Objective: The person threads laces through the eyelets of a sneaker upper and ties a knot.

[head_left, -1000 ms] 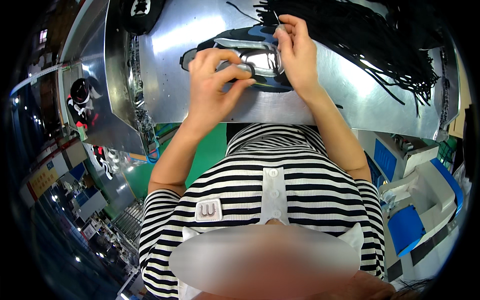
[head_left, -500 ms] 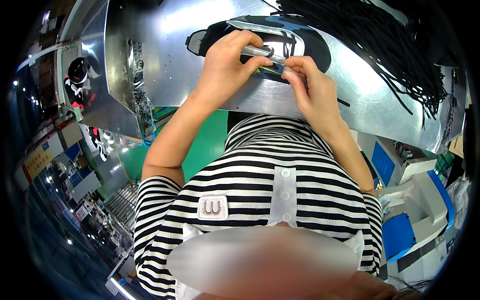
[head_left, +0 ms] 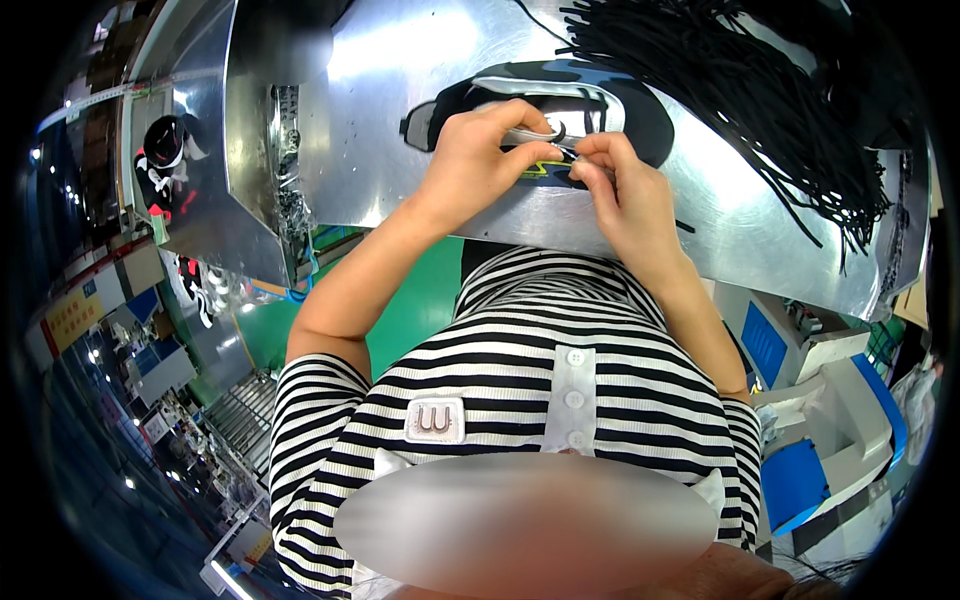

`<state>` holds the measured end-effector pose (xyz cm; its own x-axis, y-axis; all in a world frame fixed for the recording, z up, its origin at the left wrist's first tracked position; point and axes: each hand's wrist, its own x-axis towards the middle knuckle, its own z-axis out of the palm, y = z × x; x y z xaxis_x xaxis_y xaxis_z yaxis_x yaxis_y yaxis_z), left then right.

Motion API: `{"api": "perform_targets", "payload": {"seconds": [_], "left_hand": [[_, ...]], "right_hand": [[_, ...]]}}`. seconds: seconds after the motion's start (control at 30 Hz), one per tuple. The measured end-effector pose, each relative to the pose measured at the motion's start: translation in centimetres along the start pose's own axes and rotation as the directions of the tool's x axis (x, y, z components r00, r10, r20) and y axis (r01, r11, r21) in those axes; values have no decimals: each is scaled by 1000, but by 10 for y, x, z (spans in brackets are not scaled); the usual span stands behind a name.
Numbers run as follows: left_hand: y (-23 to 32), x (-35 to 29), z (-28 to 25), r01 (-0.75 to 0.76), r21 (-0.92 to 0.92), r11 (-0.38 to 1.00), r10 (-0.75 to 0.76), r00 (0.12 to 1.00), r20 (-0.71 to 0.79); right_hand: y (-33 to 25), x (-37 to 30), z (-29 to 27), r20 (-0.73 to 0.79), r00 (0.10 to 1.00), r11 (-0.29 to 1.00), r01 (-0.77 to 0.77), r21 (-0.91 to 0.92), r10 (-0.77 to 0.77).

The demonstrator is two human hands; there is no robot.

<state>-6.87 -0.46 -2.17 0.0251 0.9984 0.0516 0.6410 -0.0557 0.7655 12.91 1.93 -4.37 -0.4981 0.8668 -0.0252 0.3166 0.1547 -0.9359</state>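
1. The sneaker [head_left: 560, 100], dark with pale panels, lies on its side on the shiny metal bench [head_left: 400, 120], right at the near edge. It looks light, with a soft, floppy upper and a stiffer sole, so that's the part to steady it by.
2. The left hand [head_left: 475, 160] pinches the upper by the lace area; the right hand [head_left: 620, 195] pinches there too, maybe on a lace end, hard to tell.
3. Beyond the sneaker, to its right, sits a pile of black laces [head_left: 740, 90].

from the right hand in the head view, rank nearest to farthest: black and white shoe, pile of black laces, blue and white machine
1. Black and white shoe: under the right hand, touching.
2. Pile of black laces: up and to its right on the metal table.
3. Blue and white machine: low right, below the table.
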Motion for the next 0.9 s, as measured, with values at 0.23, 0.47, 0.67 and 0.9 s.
{"api": "perform_targets", "payload": {"seconds": [0.23, 0.47, 0.67, 0.9], "left_hand": [[-2, -8, 2, 150, -125, 981, -145, 988, 48], [5, -9, 3, 46, -69, 997, -44, 998, 36], [8, -15, 10, -43, -56, 997, 48, 995, 89], [4, -18, 5, -308, 163, 937, 314, 949, -11]], "right_hand": [[2, -3, -4, 31, 999, 994, -26, 110, 23], [-5, -7, 6, -115, 993, 981, 16, -195, -40], [6, -2, 21, -87, 995, 970, 18, -244, -41], [-29, 2, -42, -49, 990, 981, 124, -150, -132]]}}
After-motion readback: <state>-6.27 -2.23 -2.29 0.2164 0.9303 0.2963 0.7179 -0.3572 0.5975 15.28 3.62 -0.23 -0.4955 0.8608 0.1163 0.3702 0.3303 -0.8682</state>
